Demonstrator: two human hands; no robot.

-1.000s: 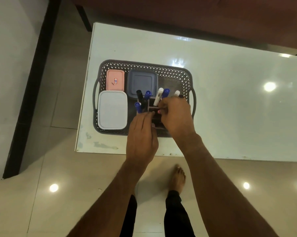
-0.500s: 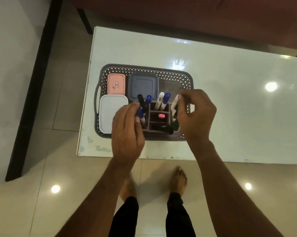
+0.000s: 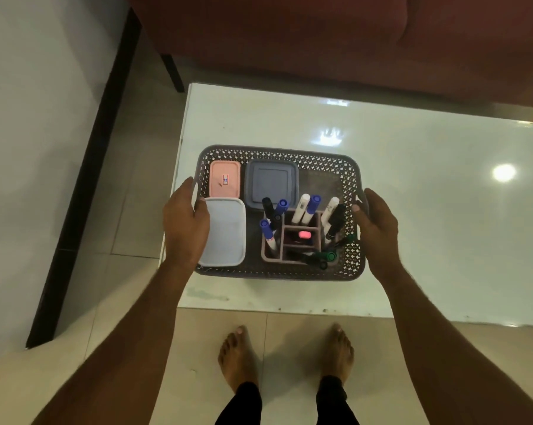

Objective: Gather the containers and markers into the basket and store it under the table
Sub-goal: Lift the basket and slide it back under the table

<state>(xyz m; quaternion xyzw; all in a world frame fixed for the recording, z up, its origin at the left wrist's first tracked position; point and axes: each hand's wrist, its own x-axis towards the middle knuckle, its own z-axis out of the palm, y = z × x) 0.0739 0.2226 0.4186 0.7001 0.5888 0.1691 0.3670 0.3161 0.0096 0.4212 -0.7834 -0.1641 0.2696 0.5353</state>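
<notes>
Basket (image 3: pixel 277 153) sits at the near left corner of the tabletop (image 3: pixel 427 210), long axis running along the near edge. Left hand (image 3: pixel 184 228) & right hand (image 3: pixel 377 233) each wrap a side handle w/ fingers curled around it. Markers (image 3: pixel 309 207) stand upright in the organiser (image 3: pixel 286 240) at basket's right half, tips leaning to far edge; containers (image 3: pixel 271 182) lie flat at left

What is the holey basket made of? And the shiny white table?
The basket looks like moulded grey plastic: the holes in its walls repeat evenly and the rim is smooth. The table top is glossy, mirroring the ceiling lights; it may be glass or polished laminate, hard to tell which.
</notes>
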